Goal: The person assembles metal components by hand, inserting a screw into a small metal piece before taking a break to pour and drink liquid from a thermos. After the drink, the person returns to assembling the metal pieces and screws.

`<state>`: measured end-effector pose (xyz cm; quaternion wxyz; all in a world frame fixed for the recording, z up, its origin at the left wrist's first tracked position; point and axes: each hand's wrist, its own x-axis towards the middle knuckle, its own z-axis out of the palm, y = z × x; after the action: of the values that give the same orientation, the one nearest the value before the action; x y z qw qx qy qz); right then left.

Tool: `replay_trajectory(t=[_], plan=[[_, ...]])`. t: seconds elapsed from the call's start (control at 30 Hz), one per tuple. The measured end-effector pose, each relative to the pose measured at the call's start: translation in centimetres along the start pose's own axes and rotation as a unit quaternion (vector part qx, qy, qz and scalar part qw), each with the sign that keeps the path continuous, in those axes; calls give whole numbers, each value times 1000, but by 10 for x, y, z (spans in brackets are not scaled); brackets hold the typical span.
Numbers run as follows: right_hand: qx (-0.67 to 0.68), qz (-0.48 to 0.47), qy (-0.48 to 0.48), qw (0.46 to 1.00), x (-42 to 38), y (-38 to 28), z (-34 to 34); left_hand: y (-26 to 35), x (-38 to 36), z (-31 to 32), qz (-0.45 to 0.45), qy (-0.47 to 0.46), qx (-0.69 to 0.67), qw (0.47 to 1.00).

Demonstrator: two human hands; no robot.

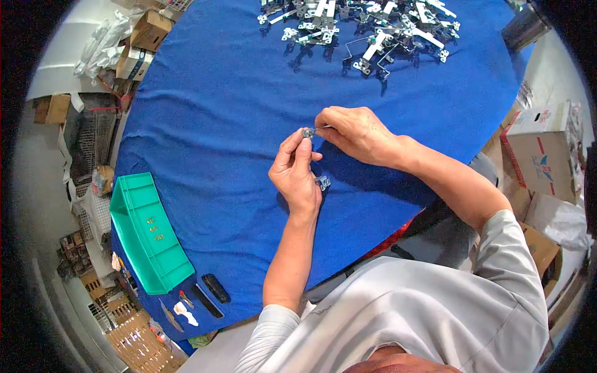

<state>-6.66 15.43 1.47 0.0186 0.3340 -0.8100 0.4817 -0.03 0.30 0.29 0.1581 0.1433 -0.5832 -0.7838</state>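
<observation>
1. My left hand (295, 171) sits at the middle of the frame, thumb and fingertips pinched on a small shiny metal clip (308, 132).
2. My right hand (354, 132), just right of it, has its fingers curled together, pinching the same clip from the other side.
3. A second small metal piece (323, 182) lies on the blue cloth-covered table (217, 112) just beside my left palm.
4. A heap of silver metal brackets (367, 28) fills the top of the frame.
5. A green plastic tray (149, 233) rests at lower left.

Matt blue cloth (236, 124), shiny metal brackets (367, 28), glossy green plastic tray (149, 242).
</observation>
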Motion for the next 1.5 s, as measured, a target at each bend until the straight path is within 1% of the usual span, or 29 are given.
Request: replay_trajectory(t=[0.03,0.1,0.17,0.2,0.3,0.37,0.4,0.47,0.5,0.57,0.6,0.67,0.7,0.77,0.8,0.87,0.97,1.0,1.07,1.13,1.2,1.3,1.33,1.4,1.43,1.5], plan=[[-2,-1,-5,1000,0,1,-1,0,0,1,13,-2,6,1000],[-9,-1,-10,1000,1,2,-1,0,0,-1,9,-11,8,1000],[-54,30,-17,998,1,2,0,-2,0,-4,2,-18,18,1000],[-57,31,-17,998,1,3,1,-2,0,-3,2,-19,16,1000],[-68,35,-4,997,2,4,2,-2,-1,-3,14,-19,20,1000],[-44,74,-26,996,3,2,-3,-2,-2,-2,46,-22,59,997],[-47,76,-26,996,4,0,-6,-1,-3,-1,44,-24,56,997],[88,167,-60,980,7,-5,-12,2,-4,-1,57,-40,83,994],[85,167,-60,980,6,-3,-13,1,-4,1,56,-40,80,994],[-17,42,2,999,3,3,-7,-1,-4,0,47,-28,61,997],[-17,41,1,999,3,4,-3,-1,-3,-1,48,-27,62,997],[52,15,40,998,2,5,3,-2,0,-4,17,-17,43,999],[53,14,40,998,2,4,3,-1,0,-3,18,-16,44,999],[-10,11,0,1000,2,3,-3,1,0,-1,23,-19,44,999],[-10,10,-1,1000,3,3,-6,1,0,-1,24,-19,44,999],[-72,52,-65,994,4,4,-9,0,-1,-2,13,-20,50,998],[-83,61,-79,992,4,5,-8,-2,-1,-1,27,-18,49,998],[-84,61,-79,991,3,6,-4,-2,-1,-1,27,-19,47,998],[24,-11,56,998,1,9,5,-4,0,-3,21,-14,44,999],[19,-1,39,999,2,6,-1,-3,0,-3,21,-17,42,999],[-57,44,-52,996,2,4,-6,-2,-1,-2,21,-21,38,999],[-54,37,-42,997,2,7,-6,-1,0,-1,21,-19,62,998],[-14,17,-11,1000,2,7,-3,-2,0,-3,21,-16,54,998],[14,33,-5,999,1,2,-5,-1,0,-2,21,-19,64,998],[12,27,-12,999,1,5,-3,1,0,-2,5,-16,59,998],[-2,20,-6,1000,1,7,-1,2,0,0,2,-19,58,998]])
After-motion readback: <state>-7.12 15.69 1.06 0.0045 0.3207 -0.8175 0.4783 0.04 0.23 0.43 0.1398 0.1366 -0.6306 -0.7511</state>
